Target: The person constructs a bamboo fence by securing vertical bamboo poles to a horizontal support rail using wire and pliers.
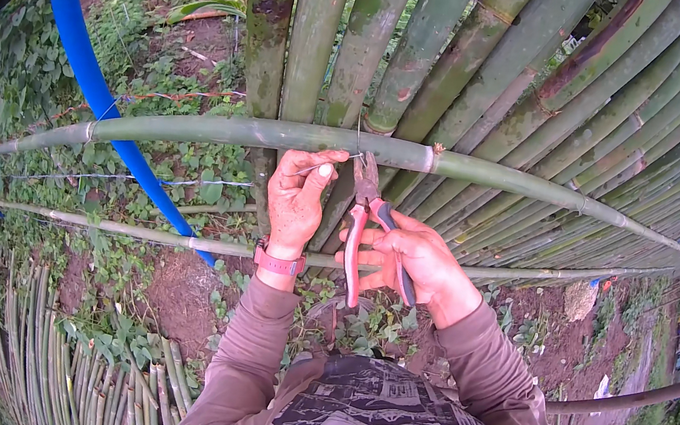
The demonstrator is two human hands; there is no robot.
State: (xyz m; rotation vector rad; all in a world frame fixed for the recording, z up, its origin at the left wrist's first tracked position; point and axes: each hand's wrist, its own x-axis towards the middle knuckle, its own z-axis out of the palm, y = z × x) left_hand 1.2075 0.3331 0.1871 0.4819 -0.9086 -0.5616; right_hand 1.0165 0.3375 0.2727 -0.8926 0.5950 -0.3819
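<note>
A long horizontal bamboo pole crosses in front of several upright green bamboo poles. Thin metal wire loops over it near the middle. Just below the pole, my left hand pinches an end of the wire between thumb and fingers. My right hand is around the handles of red-and-dark pliers, whose handles stand spread apart. The pliers' jaws point up at the wire beside my left fingertips. Whether the jaws grip the wire is too small to tell.
A blue post slants behind the horizontal pole at left. Strands of barbed wire run across the plants there. A thinner bamboo pole lies lower across the fence. Cut bamboo is piled at the lower left.
</note>
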